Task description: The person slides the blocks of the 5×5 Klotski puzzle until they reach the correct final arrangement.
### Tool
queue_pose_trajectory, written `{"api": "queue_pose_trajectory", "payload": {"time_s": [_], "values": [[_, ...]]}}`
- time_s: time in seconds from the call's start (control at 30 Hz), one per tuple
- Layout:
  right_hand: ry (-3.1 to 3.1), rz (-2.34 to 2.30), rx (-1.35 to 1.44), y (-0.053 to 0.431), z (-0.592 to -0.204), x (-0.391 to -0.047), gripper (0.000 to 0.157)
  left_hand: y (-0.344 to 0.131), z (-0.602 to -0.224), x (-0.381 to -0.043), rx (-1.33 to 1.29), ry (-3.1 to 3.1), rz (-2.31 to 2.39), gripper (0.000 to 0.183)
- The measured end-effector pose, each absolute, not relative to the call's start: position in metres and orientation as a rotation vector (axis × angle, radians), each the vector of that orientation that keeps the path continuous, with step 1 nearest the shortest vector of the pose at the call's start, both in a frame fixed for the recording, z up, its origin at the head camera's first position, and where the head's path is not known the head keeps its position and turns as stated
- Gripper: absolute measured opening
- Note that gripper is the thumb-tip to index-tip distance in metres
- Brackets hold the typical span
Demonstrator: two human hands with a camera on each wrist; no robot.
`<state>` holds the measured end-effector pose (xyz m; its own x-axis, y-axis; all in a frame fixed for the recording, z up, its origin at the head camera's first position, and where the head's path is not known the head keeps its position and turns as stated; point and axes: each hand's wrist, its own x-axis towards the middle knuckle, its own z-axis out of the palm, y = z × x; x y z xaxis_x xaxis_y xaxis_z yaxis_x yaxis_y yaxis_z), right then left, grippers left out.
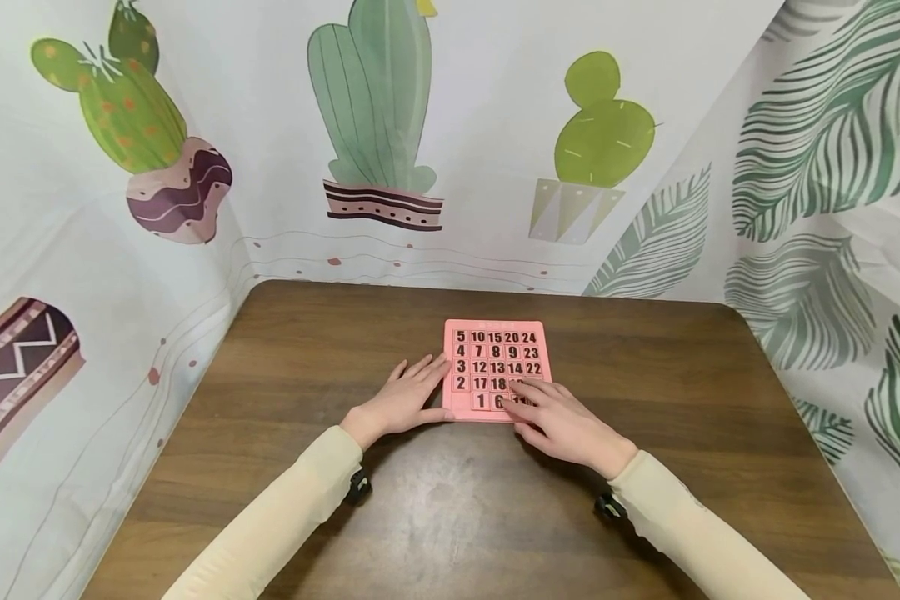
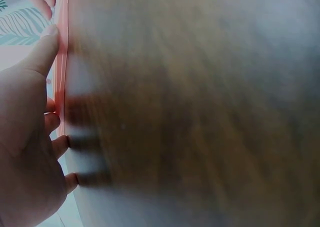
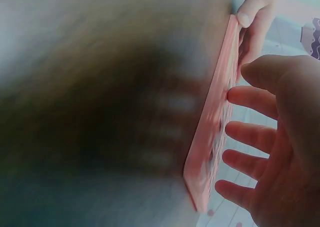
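Observation:
A pink sliding number puzzle lies flat on the brown wooden table, its tiles bearing black numbers. The left column reads 5, 4, 3, 2 from the top, with a gap at the bottom left corner. My left hand rests at the puzzle's left edge, thumb at the near corner and fingers spread along the side. Over the lower right tiles is my right hand, its fingers extended and fingertips right at the tile faces. It hides some numbers there. In the right wrist view the puzzle's edge runs beside the spread fingers.
The wooden table extends around the puzzle on all sides. Behind it hangs a white cloth printed with cacti and leaves. A dark wrist camera sits under each cream sleeve.

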<state>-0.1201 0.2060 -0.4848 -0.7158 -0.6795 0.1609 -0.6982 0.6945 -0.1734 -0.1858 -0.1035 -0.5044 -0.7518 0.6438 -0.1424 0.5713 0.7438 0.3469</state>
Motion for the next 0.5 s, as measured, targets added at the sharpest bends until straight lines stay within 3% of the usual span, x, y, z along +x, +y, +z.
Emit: {"api": "queue_pose_trajectory", "payload": {"time_s": [0.5], "values": [[-2.816,0.249,1.174,0.186,-0.487,-0.120,0.042,-0.105,-0.507,-0.186,0.960,2.695,0.409,0.091]]}}
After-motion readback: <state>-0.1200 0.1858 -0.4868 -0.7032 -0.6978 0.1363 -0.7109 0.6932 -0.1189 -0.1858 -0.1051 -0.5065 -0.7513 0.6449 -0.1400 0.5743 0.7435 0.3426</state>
